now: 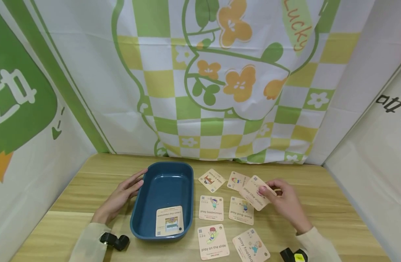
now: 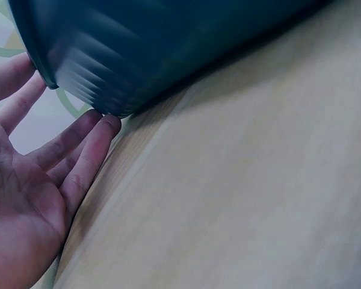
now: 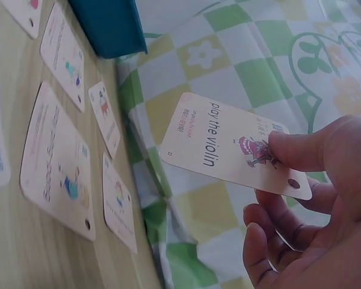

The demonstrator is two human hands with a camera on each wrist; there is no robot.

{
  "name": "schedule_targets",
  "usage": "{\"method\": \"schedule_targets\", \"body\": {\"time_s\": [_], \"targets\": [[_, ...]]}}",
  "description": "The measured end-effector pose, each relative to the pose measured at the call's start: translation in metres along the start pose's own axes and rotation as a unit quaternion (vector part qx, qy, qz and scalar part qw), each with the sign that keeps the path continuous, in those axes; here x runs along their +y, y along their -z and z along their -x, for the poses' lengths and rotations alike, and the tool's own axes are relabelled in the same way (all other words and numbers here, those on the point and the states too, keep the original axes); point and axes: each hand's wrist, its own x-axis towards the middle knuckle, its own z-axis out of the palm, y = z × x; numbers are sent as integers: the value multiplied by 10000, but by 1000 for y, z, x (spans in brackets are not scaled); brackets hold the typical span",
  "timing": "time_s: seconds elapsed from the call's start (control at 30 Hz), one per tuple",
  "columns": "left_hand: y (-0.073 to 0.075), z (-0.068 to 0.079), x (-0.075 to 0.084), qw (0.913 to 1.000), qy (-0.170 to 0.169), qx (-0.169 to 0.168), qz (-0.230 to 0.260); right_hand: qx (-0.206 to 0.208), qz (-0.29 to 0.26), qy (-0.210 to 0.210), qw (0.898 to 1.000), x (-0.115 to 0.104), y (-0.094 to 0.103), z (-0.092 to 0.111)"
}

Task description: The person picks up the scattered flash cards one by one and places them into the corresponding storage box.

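Note:
Raised over the table, a "play the violin" card (image 3: 225,144) is pinched at one corner between the thumb and fingers of my right hand (image 1: 283,200). In the head view it overlaps a card with a small figure (image 1: 237,180). My left hand (image 1: 121,194) rests against the left side of a dark blue tray (image 1: 191,189). Its fairly straight fingertips (image 2: 111,120) touch the tray's outer wall in the left wrist view, others right at the rim. Inside the tray's near end lies a "clean the classroom" card (image 1: 169,221).
Right of the tray, on the wooden table (image 1: 69,211), lie cards: "take a break" (image 1: 212,181), "play badminton" (image 1: 211,208), "play ping-pong" (image 1: 241,210), "play on the slide" (image 1: 213,241) and a football card (image 1: 251,245). A patterned cloth (image 1: 207,142) hangs behind the table.

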Motion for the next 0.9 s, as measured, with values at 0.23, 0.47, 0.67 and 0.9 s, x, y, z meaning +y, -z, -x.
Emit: {"method": "schedule_targets", "body": {"time_s": [0.23, 0.47, 0.67, 0.9], "targets": [[0, 1, -1, 10000, -7, 4, -4, -105, -413, 196, 9989, -19, -19, -8], [0, 0, -2, 10000, 3, 12, -1, -316, -731, 527, 9954, -40, -42, -16], [0, -1, -2, 10000, 6, 37, -5, -347, -990, 978, 9897, -55, -61, -19], [0, -1, -1, 10000, 15, 47, -10, -530, -1156, 950, 9873, -70, -78, -21]]}}
